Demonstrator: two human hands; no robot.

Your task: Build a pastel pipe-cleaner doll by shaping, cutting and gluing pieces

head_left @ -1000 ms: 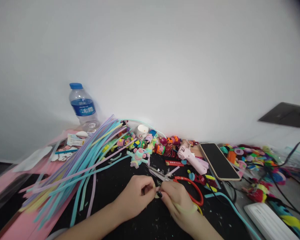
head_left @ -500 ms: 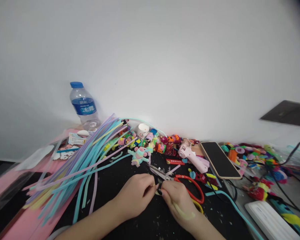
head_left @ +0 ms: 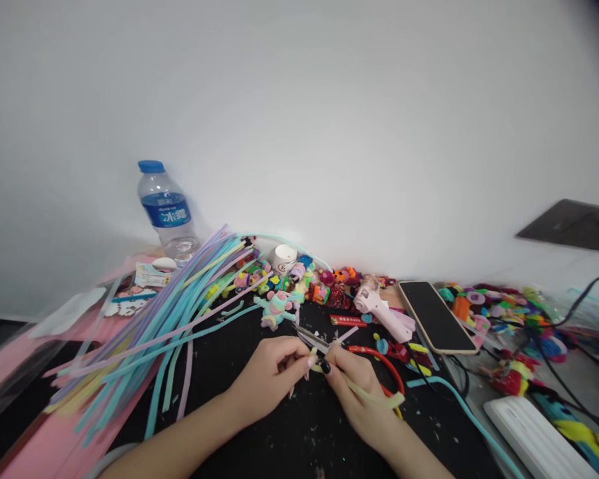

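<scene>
Between my two hands runs a pale yellow pipe cleaner (head_left: 374, 395), its loose end trailing over the back of my right hand. My left hand (head_left: 272, 376) pinches the other end between thumb and fingertips. The thumb and index finger of my right hand (head_left: 362, 392) close on it just beside. Red-handled scissors (head_left: 379, 352) lie right behind my right hand, blades pointing left and partly covered by my fingers. A small pastel pipe-cleaner figure (head_left: 277, 310) rests on the black surface (head_left: 299, 439) beyond my hands.
Many pastel pipe cleaners (head_left: 180, 326) lie heaped at left, near a water bottle (head_left: 167, 209). Along the wall are colourful fuzzy figures, a paper cup (head_left: 283, 258), a pink glue gun (head_left: 382, 309) and a phone (head_left: 436, 318). A white power strip (head_left: 534, 436) and cables are at right.
My hands have turned slightly, and the pale yellow pipe cleaner now shows at my fingertips. Its free end has lifted off the back of my right hand.
</scene>
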